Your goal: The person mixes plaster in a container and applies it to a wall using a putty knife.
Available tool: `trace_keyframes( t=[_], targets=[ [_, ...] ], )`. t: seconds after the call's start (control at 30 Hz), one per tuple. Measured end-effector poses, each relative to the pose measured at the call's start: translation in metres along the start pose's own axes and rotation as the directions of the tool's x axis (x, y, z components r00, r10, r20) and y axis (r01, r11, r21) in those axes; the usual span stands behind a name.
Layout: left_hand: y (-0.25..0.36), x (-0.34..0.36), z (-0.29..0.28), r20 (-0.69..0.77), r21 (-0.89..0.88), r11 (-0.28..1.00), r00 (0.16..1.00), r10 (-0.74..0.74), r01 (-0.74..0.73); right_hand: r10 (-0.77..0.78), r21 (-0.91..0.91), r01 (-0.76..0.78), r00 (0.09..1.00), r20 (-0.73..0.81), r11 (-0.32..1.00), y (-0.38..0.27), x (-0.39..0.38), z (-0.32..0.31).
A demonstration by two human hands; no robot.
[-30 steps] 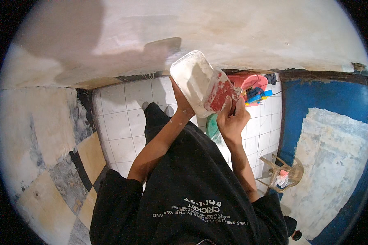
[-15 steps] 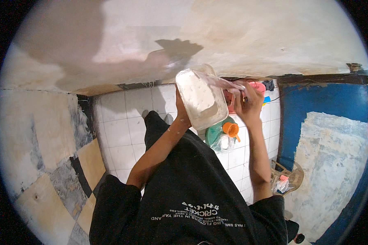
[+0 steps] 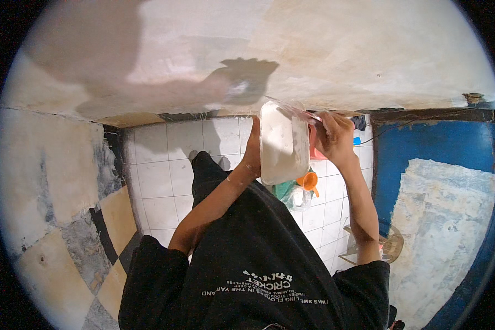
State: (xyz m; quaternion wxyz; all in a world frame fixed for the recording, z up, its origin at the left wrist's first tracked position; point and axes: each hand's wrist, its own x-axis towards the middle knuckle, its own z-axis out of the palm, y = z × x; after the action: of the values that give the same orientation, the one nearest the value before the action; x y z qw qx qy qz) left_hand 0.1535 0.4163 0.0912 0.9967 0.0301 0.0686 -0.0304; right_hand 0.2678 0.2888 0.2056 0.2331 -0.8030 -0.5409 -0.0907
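My left hand (image 3: 252, 147) grips the left side of a rectangular clear plastic tub (image 3: 303, 157), its fingers mostly hidden behind the wall. Smooth white paste (image 3: 274, 144) fills much of the tub, and the inner right side is smeared with it. In my right hand (image 3: 336, 137), closed round its handle, is a flat scraper (image 3: 296, 111) with a broad, thin blade. That blade lies across the far end of the tub, over the paste; whether it touches the rim I cannot tell.
A patchy, pale wall (image 3: 335, 55) rises just ahead. On the white tiled floor (image 3: 181, 143) are an orange dipper (image 3: 309, 180), a clear plastic bag (image 3: 299, 199), a green object (image 3: 282, 190) and a red container (image 3: 315, 146). A chair (image 3: 392, 245) stands right, near a blue wall (image 3: 440, 132).
The tub has shifted a little right and turned straighter. My right hand has moved slightly right, keeping the scraper at the tub's far end.
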Motion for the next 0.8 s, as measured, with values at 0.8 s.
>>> trace_keyframes(
  t=[0.8],
  targets=[
    [0.008,0.016,-0.016,-0.046,-0.060,0.993,0.994,0.099,-0.102,0.258,0.143,-0.254,0.966,-0.009,0.957,-0.006,-0.029,0.015]
  ],
)
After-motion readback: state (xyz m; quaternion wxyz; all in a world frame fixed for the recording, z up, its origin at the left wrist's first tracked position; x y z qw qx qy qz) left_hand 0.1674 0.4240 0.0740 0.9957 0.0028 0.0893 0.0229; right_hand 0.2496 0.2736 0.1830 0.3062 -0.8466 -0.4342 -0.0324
